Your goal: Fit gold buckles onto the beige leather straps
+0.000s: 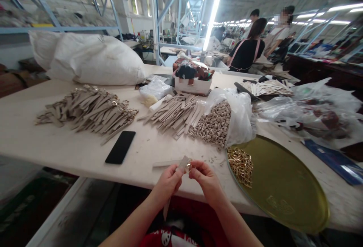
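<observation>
My left hand (171,181) is closed around a beige strap (184,162), whose long end hangs down below the hand past the table edge. Pinched in the fingers of my right hand (204,177) is a small gold buckle (188,167), held against the strap's upper end. Whether the strap passes through the buckle is hard to make out. Just behind my hands a single loose strap (164,163) lies flat on the table. To the right, a pile of gold buckles (241,165) rests on an oval gold tray (286,186).
A black phone (120,147) lies at the left, before a heap of straps with buckles (93,109). Plain straps (177,113) and small beige loops (214,124) spilling from a plastic bag (241,116) are piled mid-table. Behind stand a filled box (193,85) and white sack (93,58). Co-workers (248,47) are farther back.
</observation>
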Demonstrator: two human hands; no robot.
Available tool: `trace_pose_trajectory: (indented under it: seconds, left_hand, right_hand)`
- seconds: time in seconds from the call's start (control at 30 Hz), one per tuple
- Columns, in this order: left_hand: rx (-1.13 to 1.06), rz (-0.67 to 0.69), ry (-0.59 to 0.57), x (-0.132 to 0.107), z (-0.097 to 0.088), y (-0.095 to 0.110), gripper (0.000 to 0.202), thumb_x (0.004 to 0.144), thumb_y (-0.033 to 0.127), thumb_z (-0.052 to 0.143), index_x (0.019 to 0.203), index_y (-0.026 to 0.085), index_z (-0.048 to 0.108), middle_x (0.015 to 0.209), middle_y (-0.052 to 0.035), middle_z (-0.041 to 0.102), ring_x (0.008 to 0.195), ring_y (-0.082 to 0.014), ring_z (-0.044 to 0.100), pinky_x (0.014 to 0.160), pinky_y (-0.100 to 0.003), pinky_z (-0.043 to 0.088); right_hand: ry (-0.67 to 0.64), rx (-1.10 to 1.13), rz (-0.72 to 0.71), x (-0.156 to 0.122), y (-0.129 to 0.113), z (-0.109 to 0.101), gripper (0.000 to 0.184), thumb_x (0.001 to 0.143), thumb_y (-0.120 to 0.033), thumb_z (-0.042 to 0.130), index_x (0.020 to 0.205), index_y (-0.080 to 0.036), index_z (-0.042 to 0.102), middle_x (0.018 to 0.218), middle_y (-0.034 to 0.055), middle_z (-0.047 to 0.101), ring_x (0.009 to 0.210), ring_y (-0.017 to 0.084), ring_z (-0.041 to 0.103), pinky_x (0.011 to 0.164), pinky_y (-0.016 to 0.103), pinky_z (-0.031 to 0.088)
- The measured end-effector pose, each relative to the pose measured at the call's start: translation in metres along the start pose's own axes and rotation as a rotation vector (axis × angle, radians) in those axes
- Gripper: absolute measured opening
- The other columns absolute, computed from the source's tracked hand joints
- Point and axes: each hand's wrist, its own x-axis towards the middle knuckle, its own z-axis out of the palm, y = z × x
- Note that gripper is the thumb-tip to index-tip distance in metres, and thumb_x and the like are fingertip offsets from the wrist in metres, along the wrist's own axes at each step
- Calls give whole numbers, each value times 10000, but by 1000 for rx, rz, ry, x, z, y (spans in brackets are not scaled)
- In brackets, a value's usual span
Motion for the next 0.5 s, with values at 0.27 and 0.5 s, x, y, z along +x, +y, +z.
trace_pose_trajectory:
  seconds: [0.27,0.5]
  left_hand:
    - [59,16,-32,-18,-5,-14,349,741,507,478,782,161,469,383,120,269,318,-29,212,342,-155,136]
    - [63,7,-16,-25,-6,-15,468,638,631,519,724,173,474,400,106,262,357,-45,203,372,-182,132]
  right_hand:
    - [80,382,125,-15,7,10,261,600,-203,762,824,-205,628,729,-31,615,584,50,538,597,161,467]
    - [15,343,127,-18,16,18,312,561,-268,789,833,-176,667,750,12,652,605,86,564,610,207,476]
